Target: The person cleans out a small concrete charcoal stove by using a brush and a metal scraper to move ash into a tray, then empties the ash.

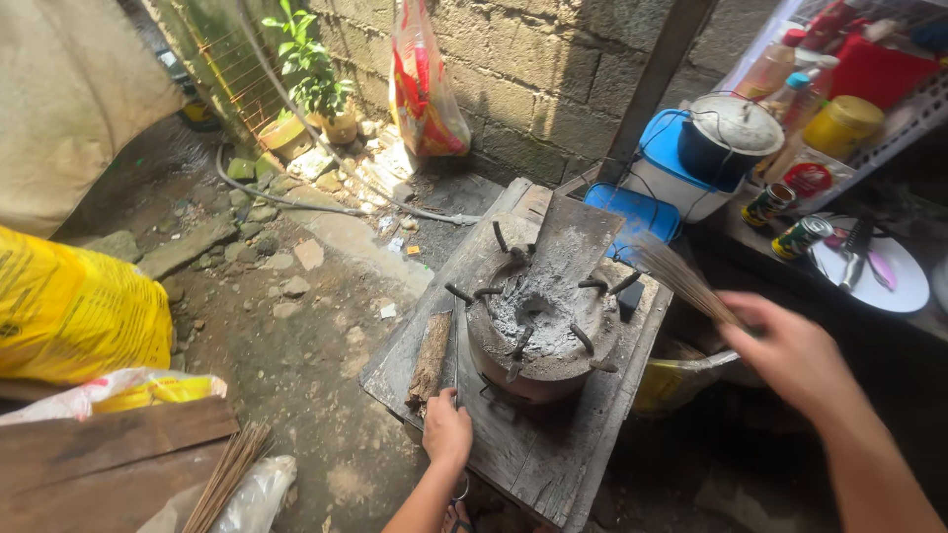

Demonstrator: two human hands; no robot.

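Stick broom [681, 281] bristly, in right hand [790, 350]; round ashy stove [541, 331].

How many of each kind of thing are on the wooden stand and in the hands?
Clay stove full of ash: 1
Flat board leaning at the back of the stove: 1
Piece of firewood by the left hand: 1
Stick broom in the right hand: 1
Total: 4

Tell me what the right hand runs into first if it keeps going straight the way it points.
Probably the ash-filled clay stove. The right hand points left and slightly up, holding a stick broom whose bristles already reach toward the stove's far rim; depth is uncertain.
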